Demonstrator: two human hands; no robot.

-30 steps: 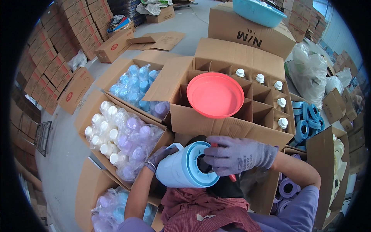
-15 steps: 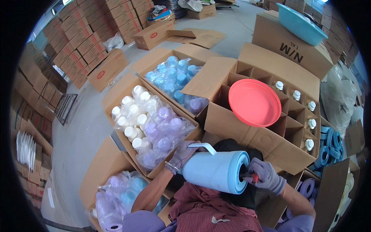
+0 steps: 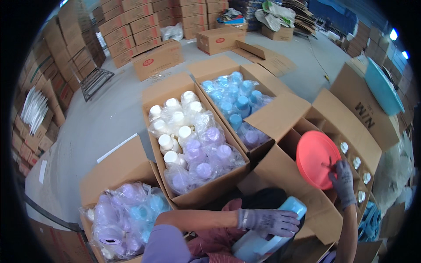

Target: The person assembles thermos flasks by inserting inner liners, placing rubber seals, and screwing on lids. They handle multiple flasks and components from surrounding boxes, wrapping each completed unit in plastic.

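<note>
Lying across the lap, the blue jug (image 3: pixel 250 245) tilts with its base end up to the right. The left hand (image 3: pixel 269 221) bends over it from above, fingers close together, and has hold of it; the handle (image 3: pixel 269 245) shows just below. To the left stands a box (image 3: pixel 118 166) of purple and blue pieces (image 3: pixel 127 215) in clear bags.

Farther out, the right hand (image 3: pixel 343 182) reaches over the red tray (image 3: pixel 311 160), its fingers bent and partly closed. A small dark tool (image 3: pixel 328 164) shows at the fingertips, though whether they grip it I cannot tell. The tray sits on top of a divided box (image 3: pixel 302 188), with pale-capped bottles (image 3: pixel 357 163) in a row along the right side. Blue rings (image 3: pixel 368 225) lie beyond the right forearm.

Left of the tray, one box (image 3: pixel 219 186) carries white pieces (image 3: pixel 175 118) and purple ones; the box (image 3: pixel 263 79) behind it holds bagged blue pieces (image 3: pixel 234 98).

Past these, a blue basin (image 3: pixel 383 90) leans on a large carton (image 3: pixel 366 109), a metal rack (image 3: pixel 96 83) rests on the floor (image 3: pixel 118 114), and stacked cartons (image 3: pixel 131 26) rise at the back.
</note>
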